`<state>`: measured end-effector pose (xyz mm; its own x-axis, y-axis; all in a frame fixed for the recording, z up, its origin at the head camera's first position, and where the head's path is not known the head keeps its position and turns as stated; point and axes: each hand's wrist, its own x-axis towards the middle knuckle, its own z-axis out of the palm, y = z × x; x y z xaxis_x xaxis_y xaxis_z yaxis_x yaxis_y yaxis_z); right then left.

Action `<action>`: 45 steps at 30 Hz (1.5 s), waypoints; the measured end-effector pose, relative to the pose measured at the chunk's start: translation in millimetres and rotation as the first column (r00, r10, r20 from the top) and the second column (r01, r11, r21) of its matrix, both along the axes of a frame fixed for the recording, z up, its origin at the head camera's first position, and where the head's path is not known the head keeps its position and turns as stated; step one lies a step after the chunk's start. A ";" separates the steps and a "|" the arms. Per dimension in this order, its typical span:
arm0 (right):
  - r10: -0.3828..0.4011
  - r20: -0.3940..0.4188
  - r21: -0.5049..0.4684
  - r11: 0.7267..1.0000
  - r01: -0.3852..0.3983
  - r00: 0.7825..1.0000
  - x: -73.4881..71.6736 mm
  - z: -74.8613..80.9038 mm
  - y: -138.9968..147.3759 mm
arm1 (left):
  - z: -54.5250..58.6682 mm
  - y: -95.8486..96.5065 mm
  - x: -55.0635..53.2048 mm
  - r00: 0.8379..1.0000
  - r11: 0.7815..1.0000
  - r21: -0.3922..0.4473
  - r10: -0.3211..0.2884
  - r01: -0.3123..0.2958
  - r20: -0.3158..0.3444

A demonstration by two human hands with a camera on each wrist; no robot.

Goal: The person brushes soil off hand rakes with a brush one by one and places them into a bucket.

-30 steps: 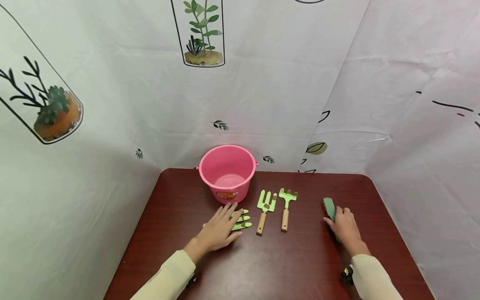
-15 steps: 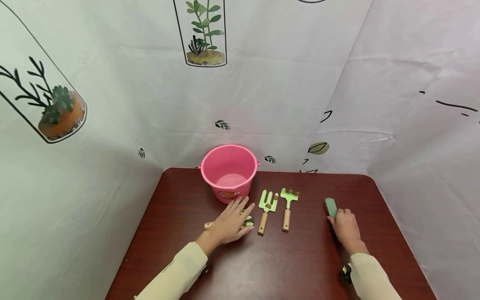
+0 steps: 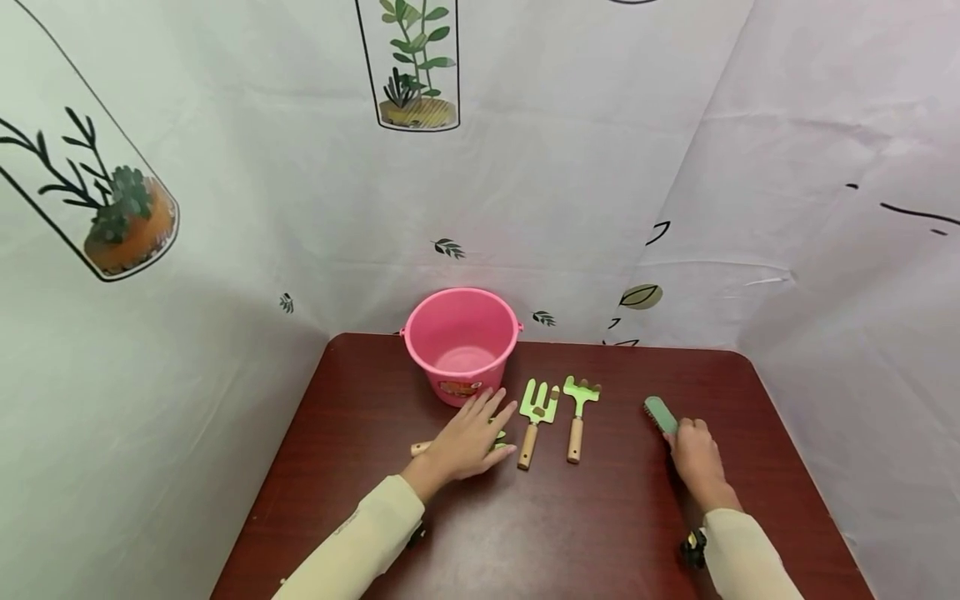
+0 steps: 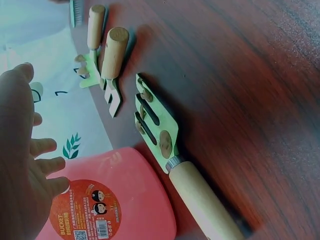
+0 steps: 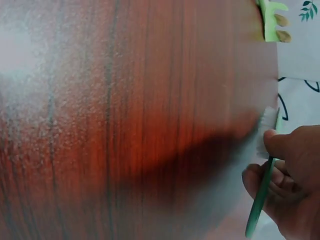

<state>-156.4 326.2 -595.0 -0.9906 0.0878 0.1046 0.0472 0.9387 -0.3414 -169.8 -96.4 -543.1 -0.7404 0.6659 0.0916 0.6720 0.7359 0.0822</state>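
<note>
My left hand (image 3: 465, 437), fingers spread and straight, reaches over a small green garden fork (image 4: 162, 137) with a wooden handle. In the head view the hand covers most of that fork's tines; the left wrist view shows the fork lying on the table, with nothing between the fingers. Just beyond the fingertips stands a pink bucket (image 3: 491, 377) with a printed label. At the right, my right hand (image 3: 696, 458) grips a green brush (image 3: 660, 414) by its handle. Its pale bristles (image 5: 267, 130) show beside the thumb in the right wrist view.
A second green fork (image 3: 527, 446) and a small green rake (image 3: 575, 437), both wooden-handled, lie right of the bucket. The dark red table (image 3: 570, 533) backs onto a white printed cloth (image 3: 555, 192), which also rises at both sides.
My left hand has shifted right and slightly forward, uncovering the fork's handle and covering more of its tines. The brush has tilted further left in my right hand, which keeps hold of it.
</note>
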 end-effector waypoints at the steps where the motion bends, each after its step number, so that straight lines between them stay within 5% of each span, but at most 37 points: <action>1: 0.003 0.003 -0.008 1.000 -0.003 1.000 0.0 0.5 -0.3 | 0.4 0.1 -0.6 1.000 1.000 -0.003 -0.001 0.001 0.000; 13: 0.077 -0.099 -0.091 0.992 -0.086 0.992 -3.5 11.0 -13.4 | -2.0 -11.8 -2.0 1.000 1.000 0.011 -0.013 0.013 0.024; 25: 0.092 -0.117 -0.072 0.992 -0.101 0.989 -3.0 29.7 -14.0 | -7.2 -36.0 1.8 1.000 1.000 -0.009 0.025 -0.025 0.012; 33: 0.128 -0.221 -0.060 0.988 -0.144 0.967 -4.2 40.6 -11.9 | -14.1 -58.9 6.5 0.998 0.998 -0.006 0.061 -0.061 0.032; 39: 0.134 -0.199 -0.063 0.987 -0.149 0.971 -3.9 49.4 -11.0 | -21.4 -71.8 7.4 0.996 0.996 0.020 0.082 -0.082 0.039; 45: 0.174 -0.314 -0.023 0.981 -0.191 0.933 -4.8 52.5 -12.3 | -28.8 -78.8 7.1 0.992 0.992 0.031 0.117 -0.119 0.051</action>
